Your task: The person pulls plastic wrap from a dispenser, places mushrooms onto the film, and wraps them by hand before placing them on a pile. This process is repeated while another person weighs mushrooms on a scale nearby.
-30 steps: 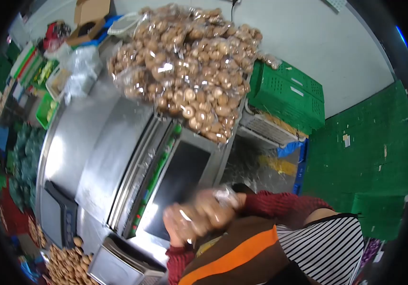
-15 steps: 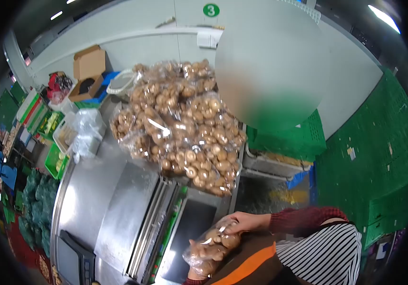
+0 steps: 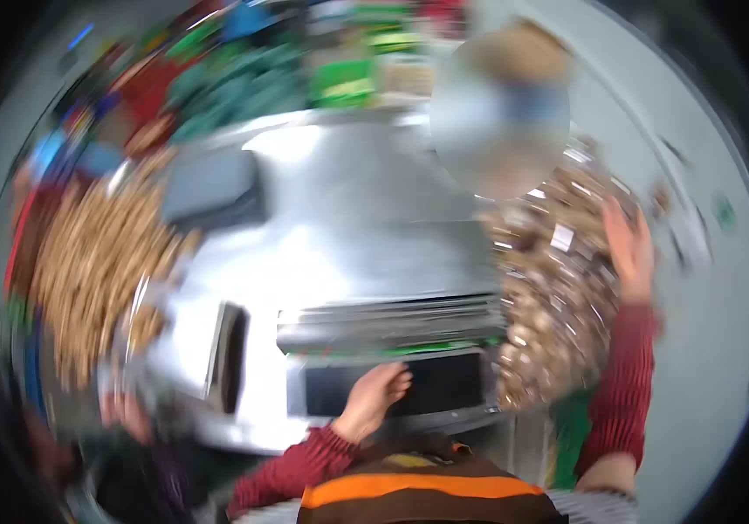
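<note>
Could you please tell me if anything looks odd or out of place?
Yes: a round, smeared patch hides whatever lies near the far end of the bagged mushrooms, its outline unlike the surrounding motion blur. Nothing else clearly stands out.

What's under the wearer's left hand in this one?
A black panel shows on both sides of the left hand, whose fingers are curled. The hand covers the part directly beneath, so anything lying there cannot be seen; whether hand and panel touch is unclear.

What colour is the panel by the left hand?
The panel is black, clearest in the head view.
</note>
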Demonstrator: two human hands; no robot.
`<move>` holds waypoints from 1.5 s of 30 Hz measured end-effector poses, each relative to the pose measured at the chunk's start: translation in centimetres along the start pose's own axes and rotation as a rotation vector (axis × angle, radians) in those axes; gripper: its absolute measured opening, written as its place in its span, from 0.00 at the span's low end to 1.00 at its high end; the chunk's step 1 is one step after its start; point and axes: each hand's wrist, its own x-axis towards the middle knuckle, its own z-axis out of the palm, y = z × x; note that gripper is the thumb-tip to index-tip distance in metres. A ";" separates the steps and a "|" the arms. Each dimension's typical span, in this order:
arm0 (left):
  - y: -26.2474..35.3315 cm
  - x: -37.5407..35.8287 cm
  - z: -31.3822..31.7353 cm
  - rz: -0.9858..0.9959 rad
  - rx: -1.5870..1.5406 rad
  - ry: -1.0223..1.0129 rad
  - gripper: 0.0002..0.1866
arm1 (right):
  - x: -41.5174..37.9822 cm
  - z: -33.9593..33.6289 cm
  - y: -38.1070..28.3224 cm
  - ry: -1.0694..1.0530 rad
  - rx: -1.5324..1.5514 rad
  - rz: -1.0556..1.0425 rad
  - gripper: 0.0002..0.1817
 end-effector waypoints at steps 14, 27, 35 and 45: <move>4.4 -9.0 -16.4 0.265 -0.234 0.313 0.12 | -15.3 23.3 46.6 -0.908 -0.888 1.001 0.16; 8.3 -11.1 -23.8 0.418 -0.371 0.386 0.10 | -17.9 25.4 55.1 -0.705 -1.064 1.003 0.14; 9.5 -11.5 -24.8 0.566 -0.233 0.366 0.09 | -18.0 25.4 57.1 -0.668 -1.066 1.019 0.15; 18.5 -13.7 -34.0 1.105 0.146 1.115 0.05 | -15.9 29.3 60.6 -0.578 -1.004 1.100 0.17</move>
